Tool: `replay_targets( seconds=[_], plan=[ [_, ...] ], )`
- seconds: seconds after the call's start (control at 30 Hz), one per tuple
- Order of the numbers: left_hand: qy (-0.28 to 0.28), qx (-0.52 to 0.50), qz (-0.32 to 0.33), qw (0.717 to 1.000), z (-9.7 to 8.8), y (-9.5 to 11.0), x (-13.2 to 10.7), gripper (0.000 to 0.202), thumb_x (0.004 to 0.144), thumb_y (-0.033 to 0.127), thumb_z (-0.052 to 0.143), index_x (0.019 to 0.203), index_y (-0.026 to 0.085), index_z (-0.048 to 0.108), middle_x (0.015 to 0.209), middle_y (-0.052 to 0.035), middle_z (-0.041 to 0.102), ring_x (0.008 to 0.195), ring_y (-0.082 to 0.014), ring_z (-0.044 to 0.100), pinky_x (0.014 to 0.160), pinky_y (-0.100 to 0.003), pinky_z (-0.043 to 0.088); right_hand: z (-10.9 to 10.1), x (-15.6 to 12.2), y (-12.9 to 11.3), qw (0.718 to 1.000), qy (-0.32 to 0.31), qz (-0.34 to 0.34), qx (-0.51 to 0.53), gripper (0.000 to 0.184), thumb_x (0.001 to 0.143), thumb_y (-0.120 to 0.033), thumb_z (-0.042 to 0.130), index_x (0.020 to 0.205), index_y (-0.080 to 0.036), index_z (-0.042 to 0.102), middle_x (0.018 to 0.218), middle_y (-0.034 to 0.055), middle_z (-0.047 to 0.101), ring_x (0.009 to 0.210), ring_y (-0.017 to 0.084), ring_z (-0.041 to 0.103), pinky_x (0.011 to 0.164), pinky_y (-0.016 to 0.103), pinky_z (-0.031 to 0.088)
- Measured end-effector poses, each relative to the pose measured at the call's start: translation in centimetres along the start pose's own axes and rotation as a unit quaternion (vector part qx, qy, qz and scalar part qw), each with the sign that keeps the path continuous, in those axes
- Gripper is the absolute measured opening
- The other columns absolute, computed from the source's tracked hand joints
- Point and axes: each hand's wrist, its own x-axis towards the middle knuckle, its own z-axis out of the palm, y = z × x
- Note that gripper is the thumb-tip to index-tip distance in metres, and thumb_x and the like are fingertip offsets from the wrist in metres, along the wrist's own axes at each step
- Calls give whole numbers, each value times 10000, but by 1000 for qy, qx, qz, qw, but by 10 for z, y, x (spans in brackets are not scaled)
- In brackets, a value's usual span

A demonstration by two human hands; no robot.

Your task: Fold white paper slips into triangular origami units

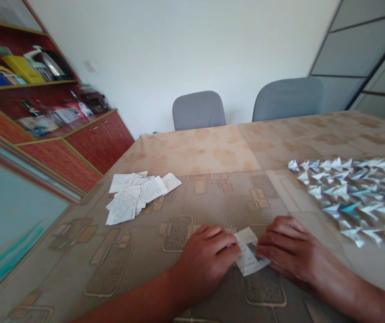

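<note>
left hand (209, 260): fingers curled close, tips pinning left side of the paper slip (248, 261)
right hand (288, 251): fingers bent, tips down on slip's right side
paper slip: creased, lies on tabletop (212, 148) by near edge, between both hands
printed slips (138, 195): loose pile toward left edge
folded pieces (353, 193): spread along right edge
chairs (199, 110): behind far edge

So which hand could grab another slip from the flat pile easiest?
Probably the left hand: the flat slips lie on its side, while the right hand sits nearer the folded pieces. Both hold one slip now.
</note>
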Motion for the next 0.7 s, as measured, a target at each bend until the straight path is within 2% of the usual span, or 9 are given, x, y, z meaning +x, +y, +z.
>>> replay_targets(
  seconds=[0.17, 0.27, 0.37, 0.47, 0.57, 0.6, 0.7],
  plan=[
    [12, -3, 9, 1000, -2, 2, 2, 182, 949, 217, 499, 843, 173, 640, 803, -22, 672, 781, -175, 564, 690, -314, 374, -4, 2, 4, 999, -29, 40, -3, 267, 1018, -279, 389, 1014, -234, 652, 938, 39, 695, 877, 213, 574, 804, 382, 409],
    [21, 24, 10, 999, -3, 8, 4, 235, 947, 202, 477, 760, 168, 616, 702, -21, 625, 698, -167, 536, 649, -318, 349, -4, 4, 2, 998, -28, 46, -16, 234, 1002, -239, 410, 1015, -253, 643, 1023, 32, 686, 919, 220, 572, 803, 377, 421],
    [26, 50, -8, 998, -1, 16, 5, 235, 911, 170, 488, 691, 169, 571, 635, -21, 569, 629, -169, 485, 601, -323, 303, -1, 6, -5, 998, -18, 53, -37, 206, 968, -216, 452, 936, -245, 653, 913, 34, 677, 829, 226, 575, 714, 370, 405],
    [22, 44, -24, 999, 0, 22, 5, 207, 871, 160, 510, 667, 173, 544, 614, -19, 540, 615, -173, 458, 579, -323, 279, 1, 6, -10, 998, 2, 45, -40, 336, 1014, -256, 360, 861, -230, 658, 740, 23, 637, 720, 211, 555, 653, 362, 361],
    [7, -19, -49, 999, -3, 23, 7, 72, 839, 211, 562, 780, 172, 581, 717, -30, 591, 687, -190, 484, 616, -327, 318, 1, 5, -9, 998, 17, 52, -14, 444, 1037, -352, 284, 828, -226, 655, 706, 17, 633, 722, 201, 548, 704, 361, 355],
    [-1, -42, -60, 997, -4, 22, 7, 84, 827, 253, 593, 843, 171, 592, 778, -39, 612, 728, -202, 497, 642, -335, 337, 1, 4, -8, 998, 19, 58, -4, 446, 1035, -369, 287, 827, -224, 653, 718, 20, 641, 733, 201, 546, 726, 365, 352],
    [-23, -83, -85, 993, -6, 17, 9, 284, 779, 383, 676, 949, 169, 598, 902, -60, 634, 818, -233, 516, 702, -363, 366, 2, 3, -3, 997, 17, 67, 19, 419, 1026, -365, 323, 814, -210, 649, 727, 26, 647, 727, 201, 533, 720, 364, 335]
  ],
)
